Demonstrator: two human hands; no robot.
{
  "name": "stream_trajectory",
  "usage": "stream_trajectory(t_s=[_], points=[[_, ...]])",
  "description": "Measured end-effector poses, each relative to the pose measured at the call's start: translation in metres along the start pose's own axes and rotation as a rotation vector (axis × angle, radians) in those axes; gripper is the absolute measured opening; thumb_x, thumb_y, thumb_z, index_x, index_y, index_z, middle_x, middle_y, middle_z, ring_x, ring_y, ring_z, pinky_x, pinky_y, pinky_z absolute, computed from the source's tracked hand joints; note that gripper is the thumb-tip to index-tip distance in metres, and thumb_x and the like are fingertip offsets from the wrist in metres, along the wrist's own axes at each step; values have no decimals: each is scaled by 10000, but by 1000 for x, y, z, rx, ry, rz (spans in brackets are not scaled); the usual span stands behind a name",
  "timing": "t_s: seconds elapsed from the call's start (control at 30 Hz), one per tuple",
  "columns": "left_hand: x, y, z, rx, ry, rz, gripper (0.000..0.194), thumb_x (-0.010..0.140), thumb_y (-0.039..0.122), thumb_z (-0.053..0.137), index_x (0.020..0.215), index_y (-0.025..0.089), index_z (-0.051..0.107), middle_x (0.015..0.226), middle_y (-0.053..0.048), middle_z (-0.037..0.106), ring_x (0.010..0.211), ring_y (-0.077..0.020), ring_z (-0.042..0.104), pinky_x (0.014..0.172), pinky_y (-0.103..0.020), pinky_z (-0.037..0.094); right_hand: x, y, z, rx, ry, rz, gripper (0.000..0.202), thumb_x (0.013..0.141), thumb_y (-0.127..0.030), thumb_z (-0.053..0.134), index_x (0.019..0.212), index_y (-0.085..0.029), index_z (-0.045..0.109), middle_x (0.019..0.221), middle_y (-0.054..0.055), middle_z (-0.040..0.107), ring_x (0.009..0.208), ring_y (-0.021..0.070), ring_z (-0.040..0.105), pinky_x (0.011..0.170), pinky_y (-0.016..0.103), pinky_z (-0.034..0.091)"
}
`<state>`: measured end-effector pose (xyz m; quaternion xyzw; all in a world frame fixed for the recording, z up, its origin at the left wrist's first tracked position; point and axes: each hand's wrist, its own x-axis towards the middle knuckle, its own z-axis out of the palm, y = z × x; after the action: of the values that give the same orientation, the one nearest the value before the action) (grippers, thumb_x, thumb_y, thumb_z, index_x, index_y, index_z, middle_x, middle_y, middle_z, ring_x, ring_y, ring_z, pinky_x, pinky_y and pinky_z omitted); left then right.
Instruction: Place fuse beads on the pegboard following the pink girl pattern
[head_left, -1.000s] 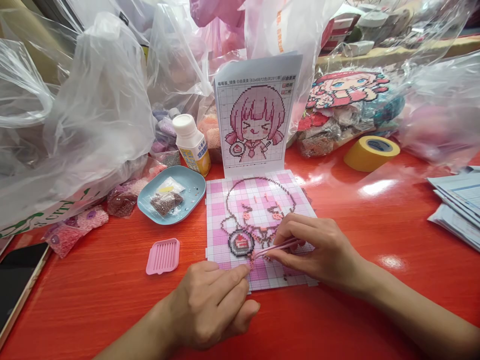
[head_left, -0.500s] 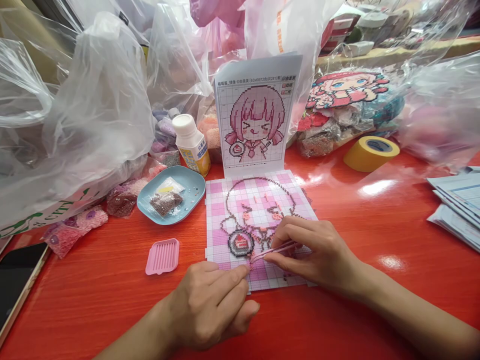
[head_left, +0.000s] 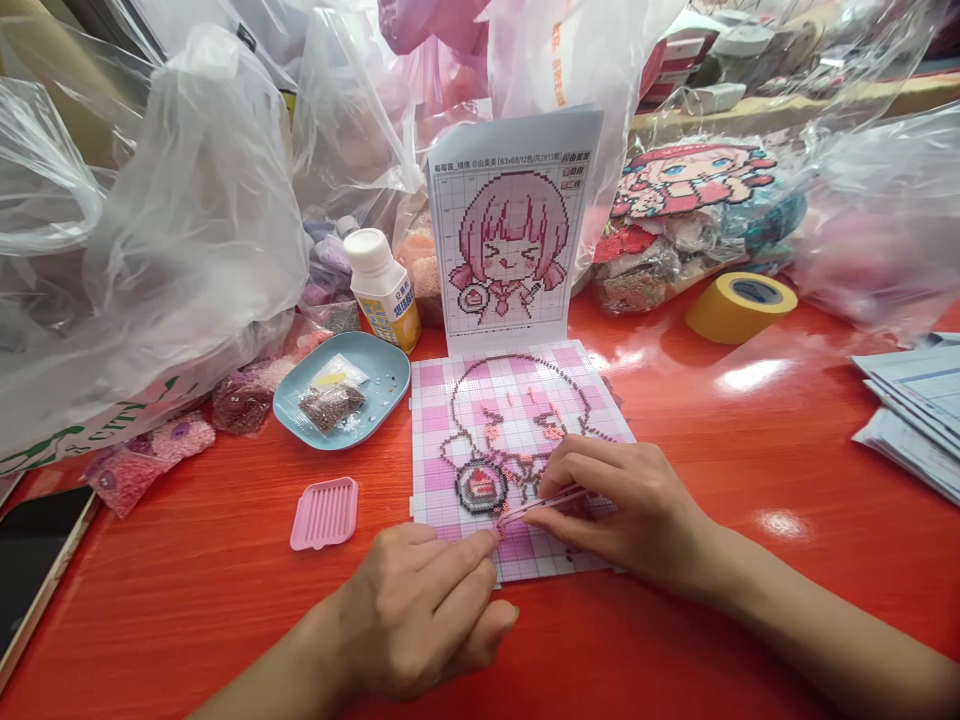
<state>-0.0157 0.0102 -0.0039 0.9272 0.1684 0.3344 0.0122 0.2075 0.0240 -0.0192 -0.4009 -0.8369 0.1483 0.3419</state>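
Observation:
A pegboard [head_left: 442,400] with pink and white checks lies on the red table, bearing a beaded outline of a face and a round cake motif. My right hand [head_left: 615,500] pinches pink tweezers [head_left: 536,503], their tips down at the board just below the cake motif. Fingers closed together, my left hand [head_left: 431,600] rests at the board's lower left edge, its index fingertip close to the tweezer tips; whether it holds anything is hidden. Behind the board stands a printed pattern sheet [head_left: 510,250].
Left of the board are a blue plate [head_left: 394,385] with a bead bag, a pink ribbed tray [head_left: 325,513], a white-capped bottle [head_left: 384,290] and a phone [head_left: 37,560]. Yellow tape [head_left: 741,307] and papers [head_left: 915,400] lie right. Plastic bags [head_left: 202,200] line the back.
The tweezers and my right hand have shifted slightly left, with the tips a little lower on the board. My left hand has hardly moved.

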Motion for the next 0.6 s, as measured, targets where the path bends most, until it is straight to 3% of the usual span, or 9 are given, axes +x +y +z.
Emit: stream_trajectory(t_s=[0.6], points=[[0,0,0,-2,-24,-11,295,941,148,384,777,60,613,758,-148,750,516,-159,670,358,-264,425,0,2,1,16,26,-25,217,834,-290,655,687,-145,589,664,21,602,520,81,504,461,204,389]])
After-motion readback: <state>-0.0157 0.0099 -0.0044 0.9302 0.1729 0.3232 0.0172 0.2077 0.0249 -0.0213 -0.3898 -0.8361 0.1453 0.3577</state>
